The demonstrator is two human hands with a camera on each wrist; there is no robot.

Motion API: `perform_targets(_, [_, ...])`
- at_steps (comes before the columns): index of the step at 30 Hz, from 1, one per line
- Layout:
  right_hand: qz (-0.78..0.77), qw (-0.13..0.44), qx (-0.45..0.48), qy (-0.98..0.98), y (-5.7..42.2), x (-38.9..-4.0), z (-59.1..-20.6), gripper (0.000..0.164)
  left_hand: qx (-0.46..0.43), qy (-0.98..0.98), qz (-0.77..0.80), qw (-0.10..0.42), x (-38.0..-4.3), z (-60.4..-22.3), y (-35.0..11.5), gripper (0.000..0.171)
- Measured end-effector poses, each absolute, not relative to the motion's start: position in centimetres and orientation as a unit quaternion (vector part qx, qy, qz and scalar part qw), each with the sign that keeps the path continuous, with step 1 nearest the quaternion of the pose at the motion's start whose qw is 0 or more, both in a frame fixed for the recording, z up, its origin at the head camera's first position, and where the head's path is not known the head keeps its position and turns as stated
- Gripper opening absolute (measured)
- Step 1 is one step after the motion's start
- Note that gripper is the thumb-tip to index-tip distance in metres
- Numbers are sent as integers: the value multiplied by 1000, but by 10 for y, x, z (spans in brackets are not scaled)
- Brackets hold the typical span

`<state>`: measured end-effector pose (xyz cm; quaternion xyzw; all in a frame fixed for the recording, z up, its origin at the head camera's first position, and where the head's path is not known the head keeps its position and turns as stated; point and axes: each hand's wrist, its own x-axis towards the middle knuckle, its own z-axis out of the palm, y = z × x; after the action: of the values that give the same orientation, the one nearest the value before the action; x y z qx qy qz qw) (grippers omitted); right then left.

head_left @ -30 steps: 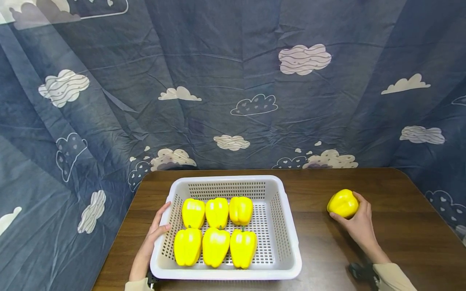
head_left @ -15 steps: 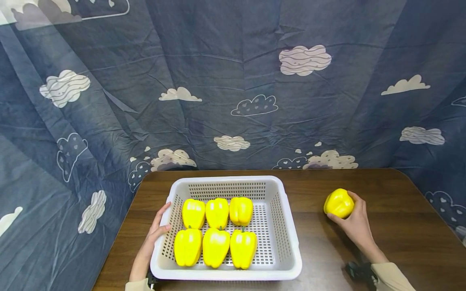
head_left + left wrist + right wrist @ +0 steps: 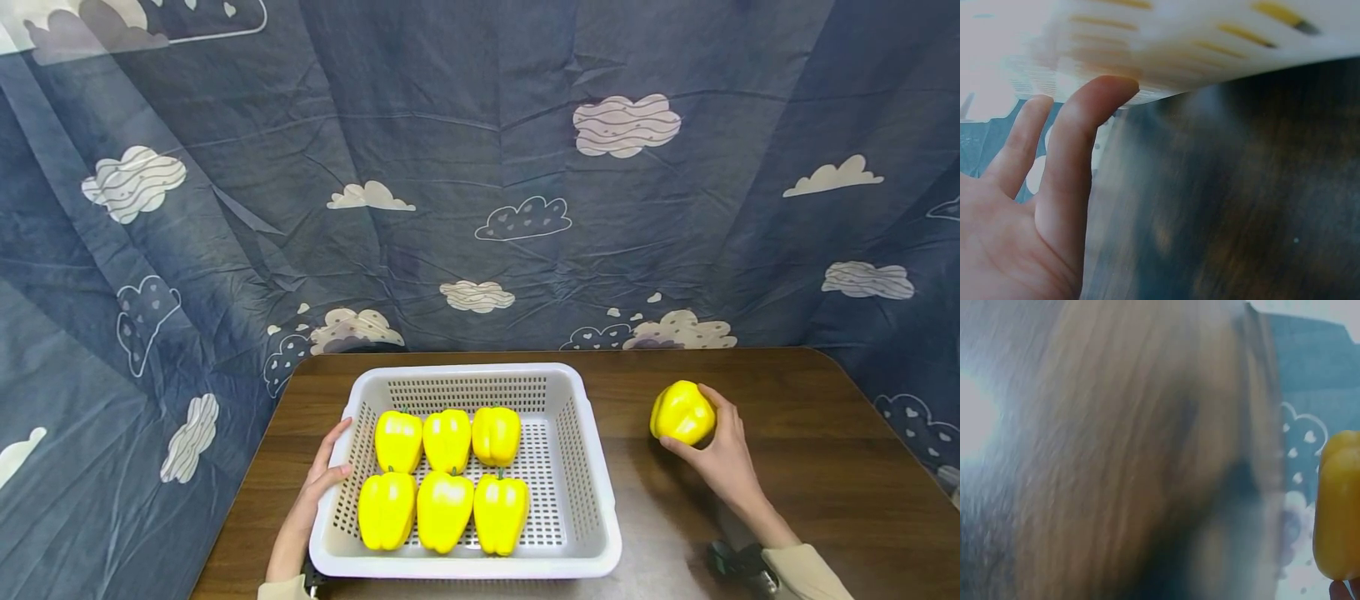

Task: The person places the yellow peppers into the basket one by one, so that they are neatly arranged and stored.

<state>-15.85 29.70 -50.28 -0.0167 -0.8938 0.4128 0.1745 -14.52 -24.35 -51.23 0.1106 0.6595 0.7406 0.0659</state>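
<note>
My right hand (image 3: pixel 723 454) grips a glossy yellow bell pepper (image 3: pixel 682 412) between thumb and fingers, above the right part of the table. In the right wrist view the same pepper (image 3: pixel 1340 506) shows at the right edge, with only fingertips visible below it. My left hand (image 3: pixel 311 492) touches the outer left wall of a white perforated plastic basket (image 3: pixel 467 567). The left wrist view shows its extended thumb and a finger (image 3: pixel 1063 162) against that wall. Inside the basket, several yellow peppers (image 3: pixel 446 510) lie in two rows, stems toward the back.
A strip of bare basket floor (image 3: pixel 543 483) lies right of the peppers. The brown wooden table (image 3: pixel 825 433) extends between the basket and its right edge. Behind it hangs a dark blue curtain (image 3: pixel 450 167) with a cloud print.
My right hand has carried the bell pepper leftward toward the basket and slightly up in the head view. The left hand, the basket and the peppers in it have stayed in place.
</note>
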Motion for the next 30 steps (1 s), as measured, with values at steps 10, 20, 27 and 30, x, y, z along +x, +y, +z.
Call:
perform_targets(10, [432,151,24,-889,276,-154,-477,97,108,658,742,66,-145,-512,-243,65])
perform_targets(20, [447,161,71,-877,255,-150,-458,96,105,650,750,64,-146,-511,-241,67])
perform_targets(27, [458,160,100,-869,244,-148,-447,96,105,648,752,63,-146,-512,-241,68])
perform_targets(30, [455,160,113,-869,240,-148,-444,96,107,649,751,63,-146,-512,-241,68])
